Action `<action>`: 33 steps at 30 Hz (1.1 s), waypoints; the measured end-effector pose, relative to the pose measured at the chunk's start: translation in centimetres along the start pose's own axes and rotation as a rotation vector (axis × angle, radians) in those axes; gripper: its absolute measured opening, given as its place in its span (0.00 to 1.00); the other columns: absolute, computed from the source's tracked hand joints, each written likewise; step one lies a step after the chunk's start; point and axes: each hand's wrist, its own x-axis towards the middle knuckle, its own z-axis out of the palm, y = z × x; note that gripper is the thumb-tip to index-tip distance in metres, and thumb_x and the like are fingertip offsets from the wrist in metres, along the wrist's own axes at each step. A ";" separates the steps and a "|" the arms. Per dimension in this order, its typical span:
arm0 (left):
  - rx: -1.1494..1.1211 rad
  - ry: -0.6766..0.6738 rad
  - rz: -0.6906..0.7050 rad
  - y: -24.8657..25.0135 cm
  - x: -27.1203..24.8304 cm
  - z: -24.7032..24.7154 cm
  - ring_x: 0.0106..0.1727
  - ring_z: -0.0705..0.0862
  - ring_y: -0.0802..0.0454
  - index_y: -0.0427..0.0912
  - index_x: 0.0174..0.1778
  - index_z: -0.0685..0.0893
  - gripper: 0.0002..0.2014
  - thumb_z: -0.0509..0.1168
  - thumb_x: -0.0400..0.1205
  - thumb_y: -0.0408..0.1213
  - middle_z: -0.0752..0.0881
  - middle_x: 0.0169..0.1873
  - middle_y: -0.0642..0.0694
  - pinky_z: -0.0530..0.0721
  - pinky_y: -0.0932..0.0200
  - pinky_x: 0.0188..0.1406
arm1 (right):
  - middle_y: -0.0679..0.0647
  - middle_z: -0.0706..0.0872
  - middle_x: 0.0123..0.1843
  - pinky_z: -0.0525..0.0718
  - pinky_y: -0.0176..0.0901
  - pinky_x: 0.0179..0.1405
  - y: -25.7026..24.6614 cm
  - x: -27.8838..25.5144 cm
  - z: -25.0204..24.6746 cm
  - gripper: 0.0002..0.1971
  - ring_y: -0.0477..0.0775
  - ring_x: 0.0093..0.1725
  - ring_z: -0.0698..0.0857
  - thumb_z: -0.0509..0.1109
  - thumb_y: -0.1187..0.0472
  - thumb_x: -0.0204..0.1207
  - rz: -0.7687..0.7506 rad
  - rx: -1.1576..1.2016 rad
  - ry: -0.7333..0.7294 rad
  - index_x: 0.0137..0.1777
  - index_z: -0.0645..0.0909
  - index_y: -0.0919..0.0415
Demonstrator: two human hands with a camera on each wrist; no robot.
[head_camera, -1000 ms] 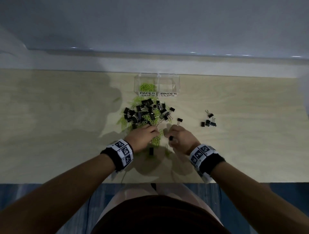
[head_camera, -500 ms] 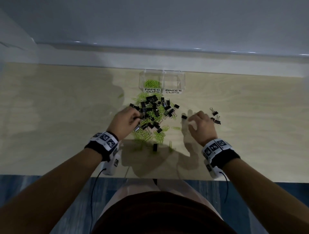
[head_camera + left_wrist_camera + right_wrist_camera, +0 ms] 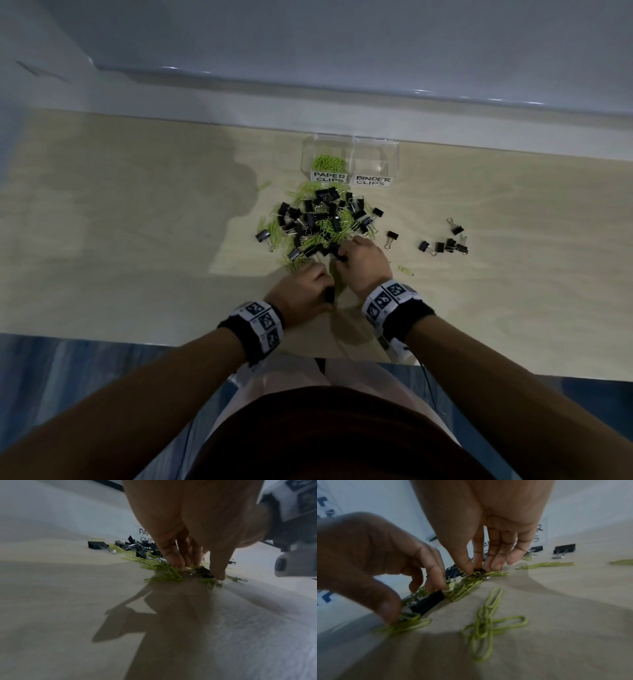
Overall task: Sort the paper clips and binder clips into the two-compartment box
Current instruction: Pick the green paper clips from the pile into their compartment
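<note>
A mixed pile (image 3: 320,222) of green paper clips and black binder clips lies in front of the clear two-compartment box (image 3: 394,154). Its "PAPER CLIPS" half holds green paper clips (image 3: 329,162); the "BINDER CLIPS" half looks empty. Both hands work at the pile's near edge. My left hand (image 3: 327,289) has its thumb and fingers down around a black binder clip (image 3: 428,603) lying among paper clips (image 3: 168,573). My right hand (image 3: 476,569), just beyond and right of it, pinches another dark binder clip (image 3: 337,254) tangled in green clips.
A small group of binder clips (image 3: 448,245) lies to the right, with a single one (image 3: 392,236) between it and the pile. Loose paper clips (image 3: 486,623) lie near the right hand. The wooden table's front edge (image 3: 137,337) is close behind my wrists.
Half a second ago the left hand was at the pile's left side and the right hand out by the right-hand group. Both have come back together to the pile's near edge.
</note>
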 end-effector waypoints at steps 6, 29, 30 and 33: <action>0.000 0.031 0.045 0.4 0.8 0.5 0.50 0.80 0.39 0.36 0.50 0.84 0.16 0.71 0.72 0.43 0.82 0.47 0.38 0.84 0.48 0.48 | 0.51 0.86 0.40 0.84 0.41 0.42 1.4 -0.3 -0.6 0.05 0.49 0.39 0.85 0.74 0.66 0.66 0.110 0.469 0.080 0.40 0.82 0.59; -0.359 0.235 -0.218 -1.6 -0.4 -2.3 0.37 0.77 0.61 0.38 0.46 0.79 0.09 0.69 0.77 0.40 0.81 0.41 0.51 0.73 0.69 0.37 | 0.59 0.79 0.54 0.85 0.47 0.45 11.0 -5.5 -1.7 0.18 0.61 0.46 0.83 0.78 0.61 0.66 0.012 0.104 0.173 0.55 0.82 0.64; -0.369 0.295 -0.292 -2.2 -0.9 -2.6 0.37 0.77 0.63 0.40 0.46 0.79 0.09 0.70 0.77 0.39 0.81 0.40 0.52 0.74 0.70 0.37 | 0.57 0.77 0.58 0.85 0.46 0.48 10.6 -5.5 -1.1 0.23 0.58 0.49 0.81 0.78 0.54 0.67 0.050 0.101 0.111 0.60 0.80 0.62; -0.305 0.398 -0.428 -4.4 -2.5 -3.0 0.42 0.80 0.56 0.40 0.47 0.79 0.10 0.70 0.77 0.40 0.82 0.44 0.48 0.82 0.62 0.42 | 0.52 0.72 0.61 0.86 0.51 0.52 8.4 -5.0 0.0 0.32 0.55 0.54 0.79 0.75 0.44 0.67 0.069 0.113 -0.025 0.69 0.75 0.57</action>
